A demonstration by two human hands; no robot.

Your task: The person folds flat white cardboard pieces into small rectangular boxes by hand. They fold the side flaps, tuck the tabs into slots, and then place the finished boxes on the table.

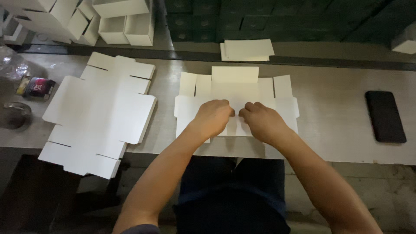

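Nearest to the camera, the left hand [212, 117] and the right hand [262, 121] lay close together on the flat white box blank [236, 102], with fingers curled down and pressed onto the card near its middle; whether they pinched a fold or only pushed on it I could not tell, because the knuckles hid the fingertips. The blank lay on the grey worktable [333, 112], and its near edge seemed to reach the table's front edge or go a little over it — so I judged that a strong push toward the body could slide the card off, or bend a flap at the wrong line. Uneven pressure from the two hands could also make a crooked crease. To the left, well apart from the hands, a stack of flat blanks [97, 115] hung partly over the front edge and looked easy to knock down with an elbow. To the right lay a dark phone [385, 116], with bare table between it and the blank — the best free room for moving. Further away lay a small pile of white cards [247, 50], and at the far left stood folded white boxes [125, 24].
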